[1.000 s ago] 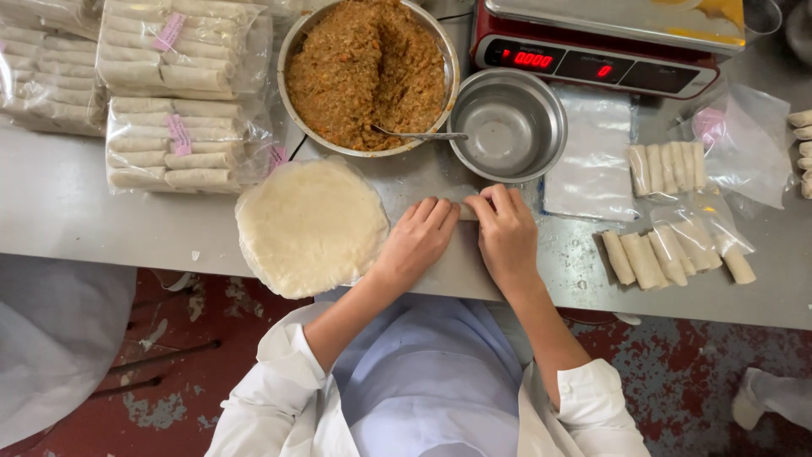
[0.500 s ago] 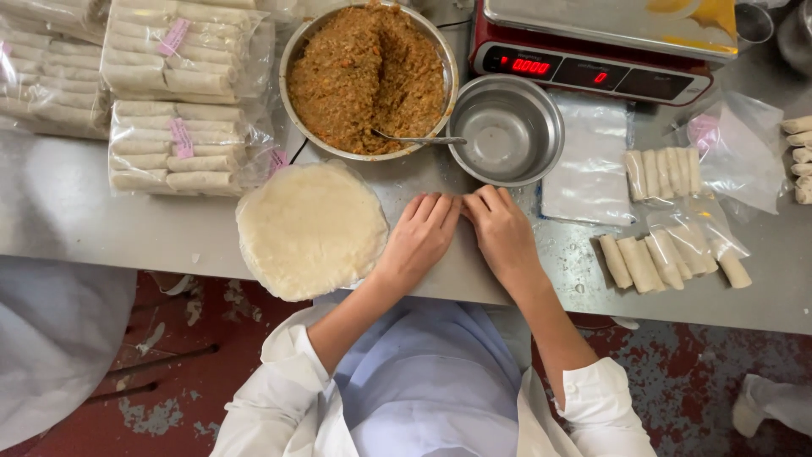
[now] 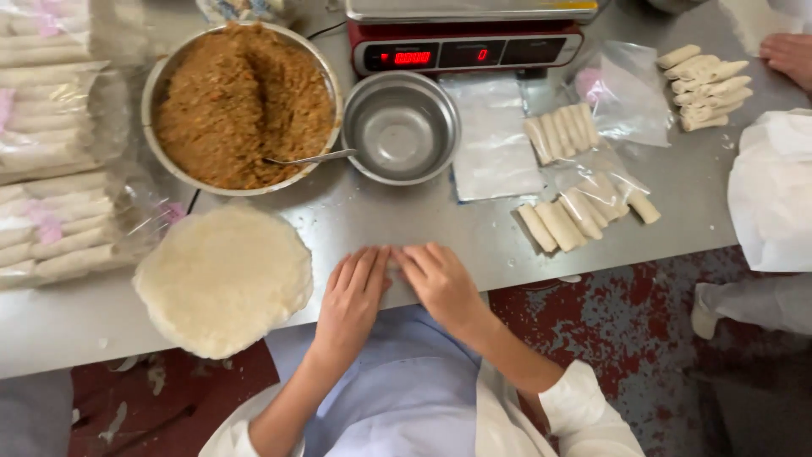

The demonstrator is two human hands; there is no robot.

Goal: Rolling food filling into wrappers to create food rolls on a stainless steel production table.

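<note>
Fingers (image 3: 365, 269) on pale roll (image 3: 395, 272) (soft, cylindrical)

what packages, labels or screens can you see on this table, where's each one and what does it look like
Scale screen: table's far edge, centre; red housing, dark strip, glowing red digits.
Bagged rolls: left side; clear bags of pale rolls with pink labels.
Empty bags: right of steel bowl; flat, clear.
Open bag: far right; clear, pink label.

The hands (image 3: 397, 292) hide whatever lies under them, and the bagged rolls (image 3: 46, 127) run off the left edge.
</note>
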